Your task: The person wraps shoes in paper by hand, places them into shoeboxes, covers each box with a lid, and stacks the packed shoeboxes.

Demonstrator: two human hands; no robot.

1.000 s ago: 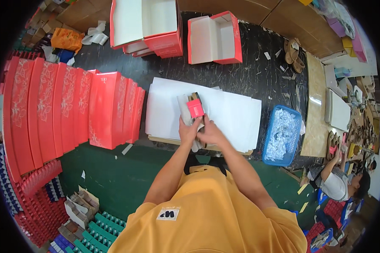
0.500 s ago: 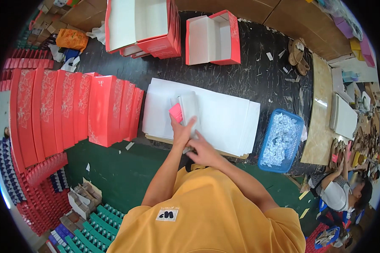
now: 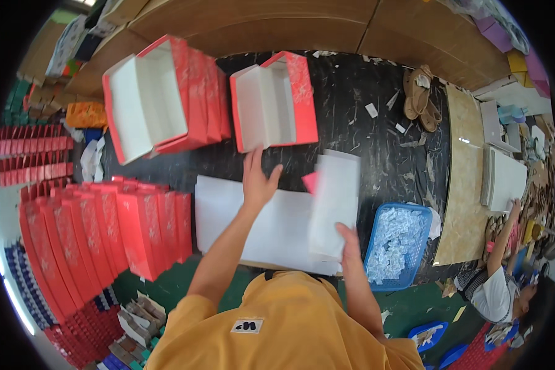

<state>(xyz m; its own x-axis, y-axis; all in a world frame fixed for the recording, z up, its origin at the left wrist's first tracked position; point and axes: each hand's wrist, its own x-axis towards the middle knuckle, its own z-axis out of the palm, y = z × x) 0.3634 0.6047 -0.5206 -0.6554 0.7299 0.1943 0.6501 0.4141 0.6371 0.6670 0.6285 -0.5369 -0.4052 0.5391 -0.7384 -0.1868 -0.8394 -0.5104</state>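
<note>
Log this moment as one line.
left hand: spread, at near edge of single open box; right hand: holding paper bundle; sheets: partly hidden by bundle; basket: right of bundle

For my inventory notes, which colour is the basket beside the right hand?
Blue; the basket shows best in the head view.

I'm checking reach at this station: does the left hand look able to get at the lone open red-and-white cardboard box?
Probably yes: the left hand looks empty, its fingers are at the near edge of the box, and nothing visible stands between.

Box [image 3: 303, 108] (on table [image 3: 351, 98]) behind sheets [image 3: 274, 231]
</note>
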